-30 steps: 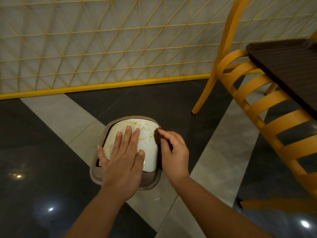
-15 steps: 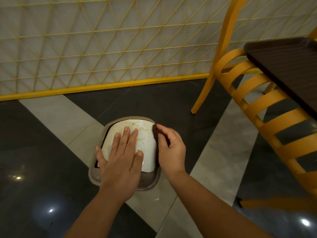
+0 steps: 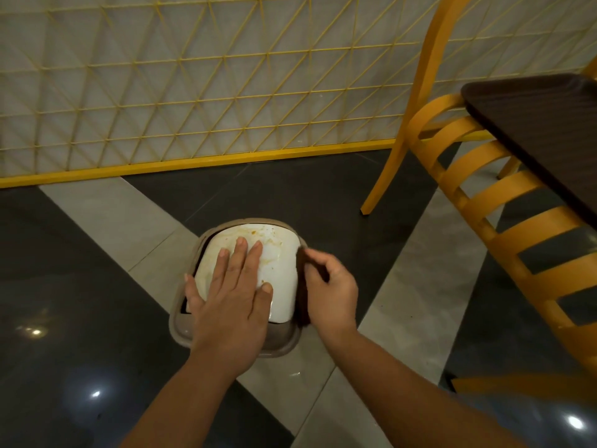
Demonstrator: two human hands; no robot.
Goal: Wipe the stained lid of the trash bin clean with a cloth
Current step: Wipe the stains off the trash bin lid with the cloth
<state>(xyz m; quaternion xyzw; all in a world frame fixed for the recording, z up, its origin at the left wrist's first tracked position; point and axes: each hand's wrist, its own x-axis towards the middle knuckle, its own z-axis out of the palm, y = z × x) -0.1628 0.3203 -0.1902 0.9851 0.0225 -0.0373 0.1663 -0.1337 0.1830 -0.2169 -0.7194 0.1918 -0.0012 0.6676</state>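
A small taupe trash bin stands on the floor below me. Its white swing lid carries orange-brown stains near the far edge and the middle. My left hand lies flat on the lid with fingers spread and holds nothing. My right hand is closed on a dark brown cloth, which it presses against the lid's right edge. Most of the cloth is hidden by the hand and by shadow.
A yellow slatted chair stands close on the right, one leg just beyond the bin. A dark brown table overhangs the chair. A yellow lattice partition runs along the back. The floor is glossy dark and pale tile.
My right hand with the cloth has shifted a little forward and then back along the lid's right edge. My left hand has stayed flat on the lid.
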